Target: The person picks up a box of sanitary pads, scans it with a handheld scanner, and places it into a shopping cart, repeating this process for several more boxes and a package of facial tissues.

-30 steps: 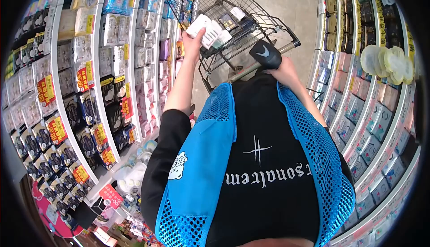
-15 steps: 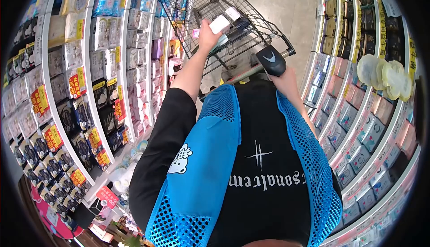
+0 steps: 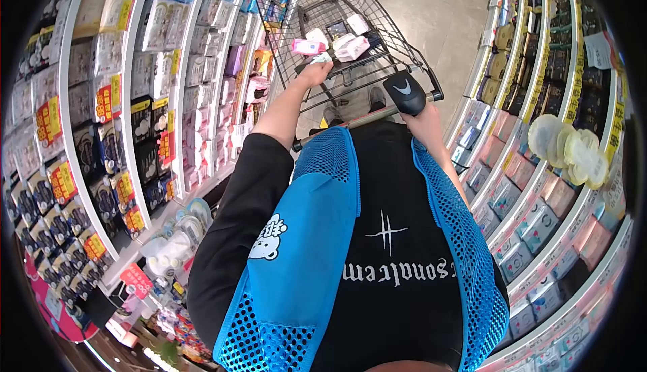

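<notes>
The shopping cart [image 3: 394, 32], a black wire one, stands in front of me. My left hand [image 3: 314, 74] is low in its basket, with curled fingers closed at the edge of a pale green and white packet [image 3: 324, 57]; the fingers partly hide it. Just beyond lie a pink packet [image 3: 308, 47], a white and pink packet [image 3: 352, 48] and a white pack [image 3: 358, 23]. My right hand [image 3: 423, 121] is wrapped round the cart handle [image 3: 375, 117], right beside the black holder [image 3: 404, 93] mounted there.
A shelf [image 3: 131, 55] of packaged goods with yellow and red price tags runs along my left. Another shelf [image 3: 519, 217] with boxed packs lines the right. Clear, flower-shaped plastic pieces [image 3: 569, 153] stick out from it. Grey floor [image 3: 418, 1] shows beyond the cart.
My left hand has let go of the white pack it held and moved down and back to the pale green packet. More packets now show in the cart. My right hand stays on the handle.
</notes>
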Available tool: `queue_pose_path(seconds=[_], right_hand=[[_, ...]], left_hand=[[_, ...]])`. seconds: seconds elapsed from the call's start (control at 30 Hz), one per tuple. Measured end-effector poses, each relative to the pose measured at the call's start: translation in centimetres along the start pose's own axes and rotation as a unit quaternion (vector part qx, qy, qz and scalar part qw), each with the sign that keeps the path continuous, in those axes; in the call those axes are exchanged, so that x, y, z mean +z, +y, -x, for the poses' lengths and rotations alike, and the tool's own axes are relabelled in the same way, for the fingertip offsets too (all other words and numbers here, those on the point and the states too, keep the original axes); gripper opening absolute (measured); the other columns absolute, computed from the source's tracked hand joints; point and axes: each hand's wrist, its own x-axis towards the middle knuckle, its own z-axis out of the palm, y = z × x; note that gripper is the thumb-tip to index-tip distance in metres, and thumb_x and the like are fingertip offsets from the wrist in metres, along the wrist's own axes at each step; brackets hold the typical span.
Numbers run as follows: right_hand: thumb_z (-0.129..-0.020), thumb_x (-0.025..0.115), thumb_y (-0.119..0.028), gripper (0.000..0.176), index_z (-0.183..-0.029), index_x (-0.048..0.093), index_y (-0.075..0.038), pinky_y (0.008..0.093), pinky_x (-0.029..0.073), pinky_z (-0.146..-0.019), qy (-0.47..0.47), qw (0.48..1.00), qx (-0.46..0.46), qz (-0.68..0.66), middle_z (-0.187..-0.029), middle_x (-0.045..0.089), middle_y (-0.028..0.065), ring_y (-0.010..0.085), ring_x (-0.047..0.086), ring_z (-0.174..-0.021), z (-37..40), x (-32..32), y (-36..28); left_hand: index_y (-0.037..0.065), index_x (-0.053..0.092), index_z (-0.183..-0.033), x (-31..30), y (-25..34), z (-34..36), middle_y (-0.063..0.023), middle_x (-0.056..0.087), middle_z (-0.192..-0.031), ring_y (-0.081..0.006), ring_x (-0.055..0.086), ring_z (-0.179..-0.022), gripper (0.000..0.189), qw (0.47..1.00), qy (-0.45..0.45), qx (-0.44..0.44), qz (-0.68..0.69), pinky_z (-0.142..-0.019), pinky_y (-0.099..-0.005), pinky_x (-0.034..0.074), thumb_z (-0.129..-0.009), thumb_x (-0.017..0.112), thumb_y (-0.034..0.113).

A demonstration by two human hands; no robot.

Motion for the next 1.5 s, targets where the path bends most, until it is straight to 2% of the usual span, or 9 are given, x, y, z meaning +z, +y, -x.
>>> queue_pose_path(seconds=[0.2,0.27,0.43,0.6,0.8,0.9,1.17,1.3,1.5], right_hand=[[-0.075,0.078,-0.017,0.031,-0.097,0.069,0.004,0.0429,0.056,-0.074,-0.008,0.999,-0.04,0.031,-0.082,0.071,0.0228,0.0365,0.071,-0.082,-1.8,1.6,1.2],[-0.078,0.078,-0.016,0.025,-0.091,0.07,0.003,0.0383,0.057,-0.063,0.003,0.991,-0.091,0.1,-0.068,0.071,0.0166,0.0249,0.074,-0.064,-2.5,1.9,2.3],[-0.08,0.076,-0.018,0.027,-0.091,0.07,0.005,0.0389,0.058,-0.066,-0.048,0.994,-0.028,0.096,-0.065,0.07,0.0175,0.0292,0.074,-0.065,-3.8,2.5,4.0],[-0.08,0.075,-0.021,0.027,-0.08,0.07,0.006,0.0387,0.057,-0.065,-0.095,0.992,0.008,0.08,-0.06,0.069,0.0165,0.0283,0.072,-0.058,-5.2,1.4,3.3],[-0.083,0.073,-0.019,0.023,-0.078,0.072,0.003,0.0308,0.052,-0.048,-0.162,0.983,0.072,0.037,-0.062,0.069,0.0124,0.0176,0.067,-0.049,-6.3,-0.9,1.3],[-0.085,0.07,-0.015,0.019,-0.084,0.07,0.004,0.0273,0.047,-0.042,-0.213,0.969,0.108,-0.066,-0.077,0.072,0.0146,0.0172,0.065,-0.049,-7.4,-1.8,2.4],[-0.089,0.066,-0.012,0.018,-0.096,0.066,0.005,0.0265,0.045,-0.041,-0.269,0.945,0.089,-0.166,-0.093,0.074,0.0168,0.0176,0.064,-0.049,-8.1,-3.1,4.4],[-0.09,0.068,-0.011,0.018,-0.097,0.069,0.006,0.0274,0.047,-0.041,-0.26,0.943,0.08,-0.193,-0.089,0.075,0.0143,0.0169,0.066,-0.05,-8.2,-2.9,4.1],[-0.093,0.064,-0.008,0.017,-0.1,0.062,0.007,0.028,0.046,-0.039,-0.278,0.935,0.063,-0.211,-0.101,0.075,0.018,0.022,0.067,-0.049,-9.1,-2.5,3.2]], left_hand=[[0.0,0.063,-0.117,0.3,-0.5,7.4,-0.0237,0.064,-0.114,-0.0425,0.058,-0.113,0.043,0.974,0.182,0.111,0.073,-0.101,-0.0489,0.046,-0.097,0.057,0.038],[0.001,0.058,-0.122,1.4,-0.8,10.8,-0.0239,0.061,-0.117,-0.0432,0.056,-0.115,0.042,0.956,0.279,0.053,0.073,-0.102,-0.0496,0.045,-0.093,0.062,0.032],[-0.007,0.041,-0.134,7.8,-5.1,17.1,-0.0313,0.052,-0.133,-0.0446,0.056,-0.117,0.068,0.897,0.397,-0.181,0.072,-0.101,-0.052,0.046,-0.086,0.071,0.03],[-0.003,0.058,-0.122,10.3,-3.7,20.1,-0.0211,0.071,-0.1,-0.0321,0.069,-0.082,0.045,0.771,0.097,-0.298,0.554,-0.079,-0.043,0.055,-0.101,0.058,0.037],[-0.002,0.067,-0.101,12.1,-2.5,18.5,-0.0126,0.068,-0.072,-0.0237,0.068,-0.066,0.039,0.839,0.29,-0.251,0.387,-0.062,-0.0422,0.051,-0.102,0.056,0.035],[-0.005,0.067,-0.11,10.9,-0.8,18.8,-0.0294,0.07,-0.094,-0.043,0.07,-0.091,0.037,0.833,0.276,-0.286,0.384,-0.082,-0.0482,0.053,-0.101,0.057,0.029],[-0.005,0.068,-0.099,7.9,0.6,18.2,-0.0279,0.07,-0.082,-0.0383,0.072,-0.072,0.034,0.843,0.28,-0.317,0.333,-0.062,-0.0451,0.061,-0.097,0.059,0.028],[-0.005,0.068,-0.102,6.6,0.1,16.9,-0.0288,0.07,-0.083,-0.0397,0.072,-0.07,0.037,0.854,0.327,-0.304,0.267,-0.07,-0.0476,0.06,-0.096,0.06,0.031],[-0.003,0.06,-0.121,2.7,0.7,14.8,-0.0296,0.069,-0.108,-0.0424,0.067,-0.107,0.058,0.838,0.336,-0.384,0.192,-0.095,-0.0507,0.052,-0.096,0.056,0.049]])
